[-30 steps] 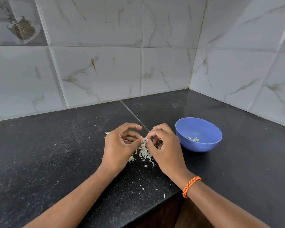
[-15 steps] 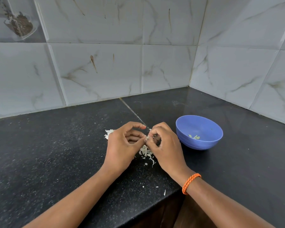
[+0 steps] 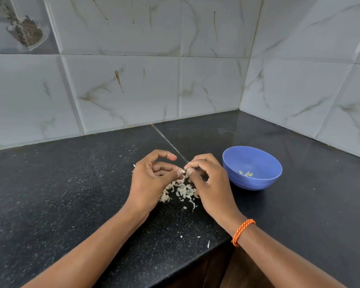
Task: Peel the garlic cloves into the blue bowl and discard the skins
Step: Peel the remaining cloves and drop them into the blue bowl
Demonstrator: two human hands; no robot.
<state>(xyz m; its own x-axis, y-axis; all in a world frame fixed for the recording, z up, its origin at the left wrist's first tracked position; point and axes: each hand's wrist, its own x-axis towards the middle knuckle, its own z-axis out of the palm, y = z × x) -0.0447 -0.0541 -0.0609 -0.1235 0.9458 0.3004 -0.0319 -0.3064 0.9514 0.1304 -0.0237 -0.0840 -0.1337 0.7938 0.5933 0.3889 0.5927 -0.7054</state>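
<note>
2 bare forearms enter frame from bottom edge, no sleeves visible on either. Left hand (image 3: 152,179) without rings, watch or band; wrist unadorned. Right hand (image 3: 211,183) likewise ringless. Right wrist carries braided orange cord bracelet (image 3: 243,231), 2 strands side by side, lighter flecks woven through, sitting snug just below hand. Fingernails short, unpainted; pale flecks cling to fingertips (image 3: 179,172) of both hands. No gloves, no other jewellery in view.
</note>
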